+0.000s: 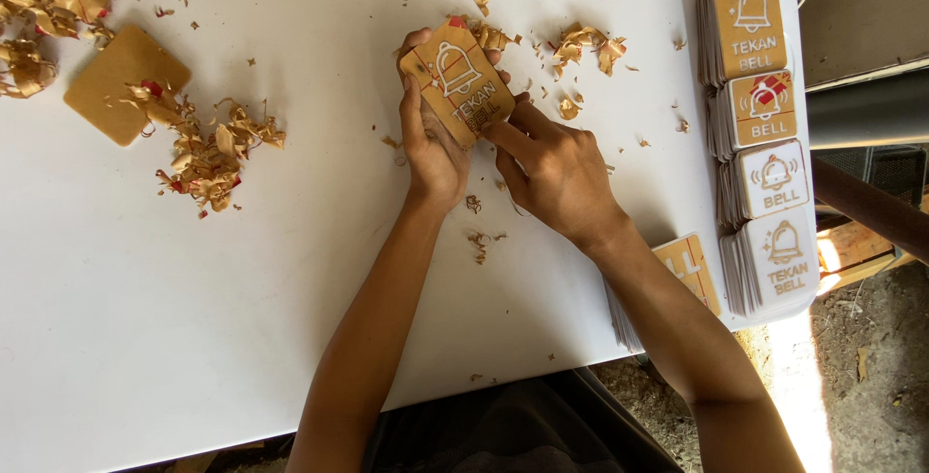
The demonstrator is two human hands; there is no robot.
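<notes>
My left hand [431,144] grips a small rectangular sign plate [459,79] covered in brown paper, with a white bell shape and white letters showing. It holds the plate tilted just above the white table [290,270]. My right hand [554,168] rests against the plate's lower right edge, with its fingertips pinched on the brown paper there. Torn paper scraps [585,45] lie just beyond the plate.
Several stacks of similar bell plates [760,134] line the table's right edge, and another stack [689,265] sits under my right forearm. A plain brown plate [121,81] and a heap of paper peelings [208,149] lie at the left, with more at the far left corner [39,9].
</notes>
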